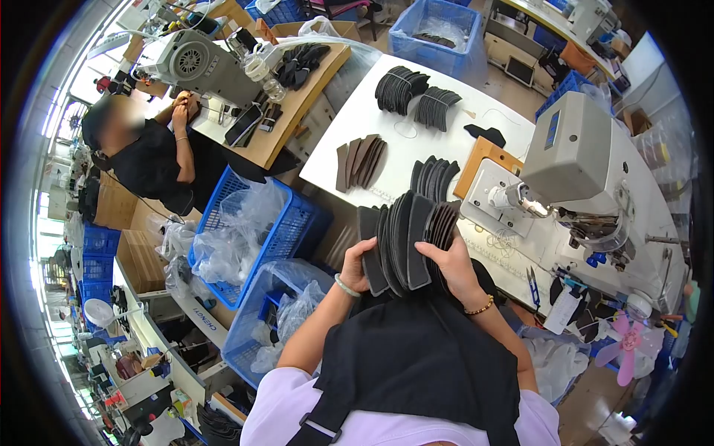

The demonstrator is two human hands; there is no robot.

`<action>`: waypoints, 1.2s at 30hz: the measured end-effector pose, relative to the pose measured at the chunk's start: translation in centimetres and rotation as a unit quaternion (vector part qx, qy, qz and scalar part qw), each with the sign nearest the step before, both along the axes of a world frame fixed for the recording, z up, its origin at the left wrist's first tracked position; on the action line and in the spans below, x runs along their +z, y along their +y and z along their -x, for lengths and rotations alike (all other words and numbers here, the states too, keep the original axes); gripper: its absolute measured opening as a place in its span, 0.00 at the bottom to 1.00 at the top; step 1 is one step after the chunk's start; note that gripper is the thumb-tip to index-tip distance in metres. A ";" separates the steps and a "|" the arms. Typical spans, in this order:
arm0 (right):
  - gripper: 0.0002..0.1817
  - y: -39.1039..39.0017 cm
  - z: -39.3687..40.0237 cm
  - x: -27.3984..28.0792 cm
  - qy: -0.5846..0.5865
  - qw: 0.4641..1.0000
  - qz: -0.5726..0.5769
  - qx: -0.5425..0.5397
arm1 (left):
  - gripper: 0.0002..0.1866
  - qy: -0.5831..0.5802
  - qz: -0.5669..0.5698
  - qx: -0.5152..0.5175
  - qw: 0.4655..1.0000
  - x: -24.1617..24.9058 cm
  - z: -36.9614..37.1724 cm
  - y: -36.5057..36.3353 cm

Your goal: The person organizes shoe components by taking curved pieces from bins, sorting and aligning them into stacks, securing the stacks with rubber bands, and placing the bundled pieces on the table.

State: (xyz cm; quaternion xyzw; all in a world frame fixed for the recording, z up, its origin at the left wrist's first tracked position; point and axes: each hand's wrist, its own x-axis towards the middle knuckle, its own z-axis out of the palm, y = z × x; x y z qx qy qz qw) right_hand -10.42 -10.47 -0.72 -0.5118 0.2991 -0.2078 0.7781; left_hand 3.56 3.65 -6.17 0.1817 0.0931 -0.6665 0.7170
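Both my hands hold one fanned stack of dark grey shaped fabric pieces (405, 238) just in front of my chest, near the table's front edge. My left hand (357, 266) grips the stack's left side from below. My right hand (450, 262) clasps the right side, fingers spread over the pieces. More stacks of similar pieces lie on the white table (446, 141): a brown fan (361, 160), a dark fan (433, 178) and two black piles (415, 95) farther away.
A grey sewing machine (576, 160) stands on the table at the right, with scissors (534, 286) and a pink fan (628, 346) near it. Blue crates (286, 230) with plastic bags sit at the left. Another person (152, 152) works at a wooden bench beyond.
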 end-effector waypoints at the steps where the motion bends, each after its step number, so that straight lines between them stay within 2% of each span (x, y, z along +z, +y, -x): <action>1: 0.29 0.1 -0.2 -0.2 -0.001 1.000 0.028 0.000 | 0.22 0.010 0.017 0.004 1.000 -0.7 0.0 -0.1; 2: 0.29 0.0 -0.3 -0.1 0.000 1.000 0.028 -0.001 | 0.23 0.021 0.035 0.008 0.999 -0.8 0.1 -0.2; 4: 0.30 -0.4 -0.4 0.1 0.051 0.989 0.139 -0.015 | 0.24 0.019 0.037 0.022 0.999 -0.5 0.2 -0.4; 8: 0.29 -1.7 -0.4 0.2 0.054 0.988 0.139 -0.026 | 0.26 0.016 0.057 0.049 0.997 -0.3 0.1 -0.9; 10: 0.29 -2.4 -0.1 1.1 0.074 0.995 0.057 0.037 | 0.26 0.007 0.041 0.024 0.999 0.0 -0.1 -1.2; 12: 0.26 -2.5 -0.4 1.3 0.048 0.994 0.089 0.048 | 0.25 -0.003 0.023 -0.003 1.000 -0.1 -0.5 -1.2; 14: 0.23 -2.3 -0.7 1.0 0.037 0.995 -0.062 0.073 | 0.22 -0.045 0.007 -0.078 0.996 0.1 -1.0 -1.4; 15: 0.22 -2.0 -0.9 1.3 0.029 0.996 -0.055 0.066 | 0.20 -0.066 -0.027 -0.092 0.993 0.9 -1.0 -1.7; 18: 0.21 -1.6 -0.9 1.1 -0.012 0.996 -0.080 0.048 | 0.20 -0.108 -0.023 -0.101 0.989 1.7 -1.5 -1.9; 22: 0.19 -1.7 -1.0 1.9 -0.024 0.991 -0.129 0.019 | 0.20 -0.049 -0.029 -0.082 0.995 3.0 -1.8 -2.4; 24: 0.17 -1.4 -1.2 1.1 -0.035 0.993 -0.111 0.006 | 0.21 -0.160 -0.014 -0.072 0.984 3.8 -1.6 -2.8; 25: 0.17 -1.3 -1.3 1.1 -0.036 0.993 -0.112 0.004 | 0.22 -0.199 -0.047 -0.061 0.977 4.1 -1.2 -3.1; 26: 0.17 -1.1 -1.6 1.1 -0.044 0.988 -0.145 -0.011 | 0.22 -0.201 -0.047 -0.064 0.976 4.7 -1.0 -3.4; 28: 0.17 -0.7 -2.0 1.2 -0.053 0.982 -0.180 -0.028 | 0.22 -0.275 -0.077 -0.066 0.956 5.8 -0.5 -3.9; 32: 0.16 0.0 -2.7 1.4 -0.054 0.985 -0.161 -0.010 | 0.20 -0.304 -0.142 -0.074 0.939 6.4 -1.1 -3.9; 33: 0.15 0.5 -3.2 1.3 -0.070 0.981 -0.175 -0.037 | 0.20 -0.305 -0.143 -0.076 0.939 6.4 -1.8 -3.7; 35: 0.15 1.5 -3.9 1.8 -0.100 0.967 -0.226 -0.066 | 0.22 -0.207 -0.118 -0.134 0.962 6.3 -3.6 -2.7; 36: 0.15 2.1 -4.1 2.0 -0.100 0.966 -0.227 -0.067 | 0.22 -0.207 -0.120 -0.135 0.962 6.1 -4.3 -2.2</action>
